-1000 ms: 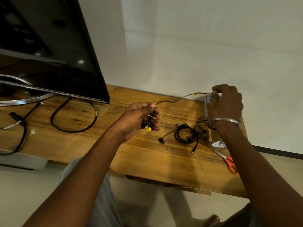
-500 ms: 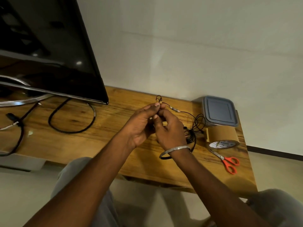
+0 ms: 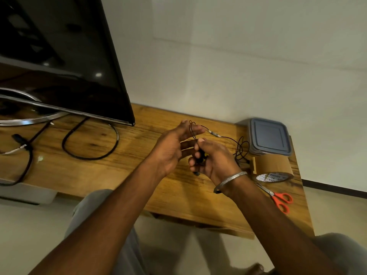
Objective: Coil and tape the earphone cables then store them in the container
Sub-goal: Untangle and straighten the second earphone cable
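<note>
**Cable looped over spread fingers**

Nearest, grey trouser legs show below the table edge. At the near right of the wooden table lie scissors with orange handles. A metal bangle circles the right wrist.

Above the table's middle, the right hand has its fingers curled round a bunch of the black earphone cable, gripping it against the thumb. The left hand, just beside it, holds its fingers straight and spread. A loop of the cable is slung over them near the tips, and they clasp nothing.

From the hands the cable runs right to loose loops on the table. These lie beside a roll of brown tape and near the container, which has its grey lid on.

Farther left, a thick black lead curves across the wood below a dark television.
</note>
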